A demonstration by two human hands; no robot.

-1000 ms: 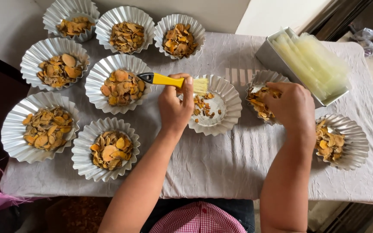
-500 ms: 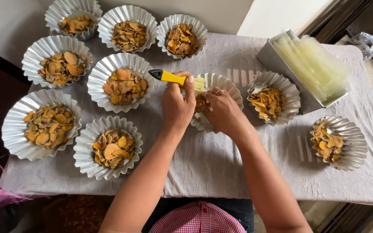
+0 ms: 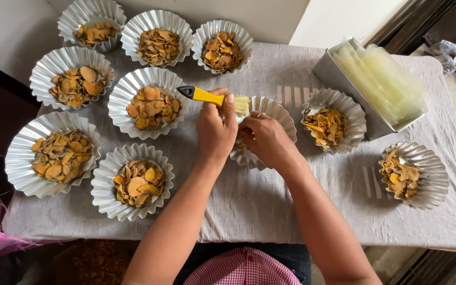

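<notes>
Head view: my left hand [image 3: 215, 129] is clamped on the yellow brush [image 3: 213, 98], and my right hand's [image 3: 264, 138] grip is curled into the middle foil tray [image 3: 281, 113]; what it pinches I cannot tell. Seven filled trays [image 3: 62, 153] lie left, two trays [image 3: 352, 113] right, so I judge the work mostly done. The brush lies level, bristles rightward over the tray, black tip leftward.

Ten fluted foil dishes [image 3: 53, 155] of dried orange slices [image 3: 60, 154], one yellow-handled brush [image 3: 207, 96], one metal tray [image 3: 344, 79] at two o'clock.
</notes>
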